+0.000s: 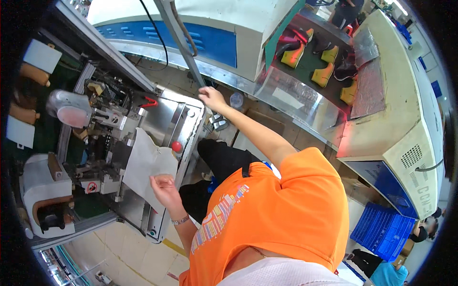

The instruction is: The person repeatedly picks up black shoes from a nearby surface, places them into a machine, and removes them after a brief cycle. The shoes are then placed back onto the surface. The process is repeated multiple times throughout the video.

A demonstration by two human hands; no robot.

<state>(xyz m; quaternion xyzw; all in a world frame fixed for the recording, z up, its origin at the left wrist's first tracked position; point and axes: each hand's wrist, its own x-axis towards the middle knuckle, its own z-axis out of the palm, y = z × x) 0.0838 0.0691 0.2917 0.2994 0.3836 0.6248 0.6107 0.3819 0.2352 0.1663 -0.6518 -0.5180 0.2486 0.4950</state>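
Observation:
My left hand (164,189) is at the near edge of a thin white sheet (145,167) with a curved upper edge. Its fingers are bent and closed at the sheet's border, and a metal band circles the wrist. The sheet lies over the metal bed (164,112) of a machine, beside a red round knob (176,146). Stretched out farther off, my right hand (212,98) is closed at the lower end of a grey metal post (183,43), by the bed's corner. What its fingers hold, if anything, is hidden.
Machine heads and clamps (107,117) crowd the bed's left side, with a red handle (149,102) above. Yellow-soled shoe parts (323,74) sit in a red-lit conveyor machine (389,119). A blue crate (381,232) stands at lower right, near another person (389,274).

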